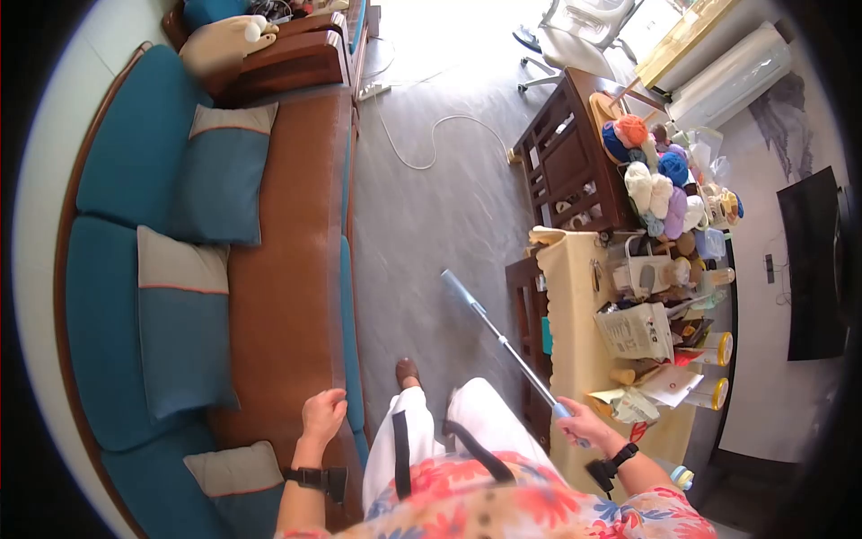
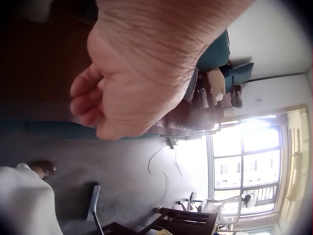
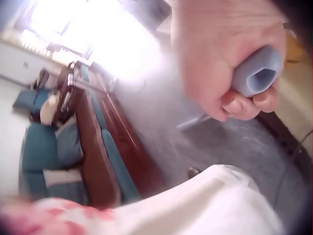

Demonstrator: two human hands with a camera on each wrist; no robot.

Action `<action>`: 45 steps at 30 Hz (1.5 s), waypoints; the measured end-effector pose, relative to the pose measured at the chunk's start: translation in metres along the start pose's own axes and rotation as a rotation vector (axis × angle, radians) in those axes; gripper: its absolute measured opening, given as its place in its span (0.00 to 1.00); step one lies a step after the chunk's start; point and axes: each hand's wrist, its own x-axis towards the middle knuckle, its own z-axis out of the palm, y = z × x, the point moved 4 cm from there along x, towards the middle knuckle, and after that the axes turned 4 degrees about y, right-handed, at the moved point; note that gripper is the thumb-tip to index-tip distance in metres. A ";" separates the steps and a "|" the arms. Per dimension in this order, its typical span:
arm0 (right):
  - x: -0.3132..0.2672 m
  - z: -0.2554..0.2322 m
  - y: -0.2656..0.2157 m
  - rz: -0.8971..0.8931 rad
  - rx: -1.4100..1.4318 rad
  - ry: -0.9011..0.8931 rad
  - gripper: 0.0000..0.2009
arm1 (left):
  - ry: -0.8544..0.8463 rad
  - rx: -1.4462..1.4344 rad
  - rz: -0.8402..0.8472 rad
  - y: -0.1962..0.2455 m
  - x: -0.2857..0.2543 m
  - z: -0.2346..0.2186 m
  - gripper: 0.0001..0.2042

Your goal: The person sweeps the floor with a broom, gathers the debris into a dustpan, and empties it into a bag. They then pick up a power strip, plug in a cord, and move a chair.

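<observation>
My right hand [image 1: 584, 424] grips the blue end of a long-handled floor squeegee [image 1: 514, 352]. Its metal pole slants forward and left to a narrow light-blue head [image 1: 460, 289] on the grey floor. In the right wrist view the hollow end of the handle [image 3: 259, 73] sticks out of the right hand [image 3: 230, 63], with fingers curled round it. My left hand [image 1: 324, 415] hangs beside the brown sofa seat [image 1: 296, 269], fingers loosely curled and holding nothing. The left wrist view shows the squeegee head [image 2: 93, 202] below the left hand [image 2: 132, 83].
On the left runs a sofa with blue cushions [image 1: 184, 350]. To the right a cloth-covered table [image 1: 570, 314] bears jars and bags, and a dark wooden cabinet [image 1: 575, 153] holds yarn balls [image 1: 660, 193]. A white cable [image 1: 435, 144] crosses the floor ahead, near an office chair [image 1: 575, 45].
</observation>
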 end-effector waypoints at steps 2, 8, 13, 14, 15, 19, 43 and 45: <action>0.008 -0.011 -0.028 0.049 0.326 -0.068 0.33 | -0.040 0.024 0.029 0.020 0.049 -0.003 0.09; 0.050 -0.072 -0.145 0.026 0.764 -0.301 0.29 | -0.183 0.073 0.103 0.090 0.193 0.015 0.10; 0.114 -0.121 -0.253 0.021 0.773 -0.394 0.27 | -0.201 0.122 0.098 0.121 0.292 0.025 0.10; 0.122 -0.133 -0.273 0.006 0.532 -0.269 0.27 | -0.260 0.123 -0.009 0.122 0.308 0.025 0.10; 0.126 -0.144 -0.289 -0.001 0.286 -0.144 0.28 | -0.276 0.129 -0.020 0.125 0.321 0.024 0.10; 0.155 -0.212 -0.324 0.040 -0.459 0.177 0.26 | -0.239 0.132 -0.076 0.126 0.382 0.025 0.11; 0.314 -0.206 -0.467 -0.113 -0.431 0.416 0.22 | -0.498 0.370 0.005 0.220 0.809 0.058 0.11; 0.334 -0.182 -0.543 -0.144 -0.260 0.346 0.20 | -0.511 0.385 -0.043 0.224 0.840 0.071 0.12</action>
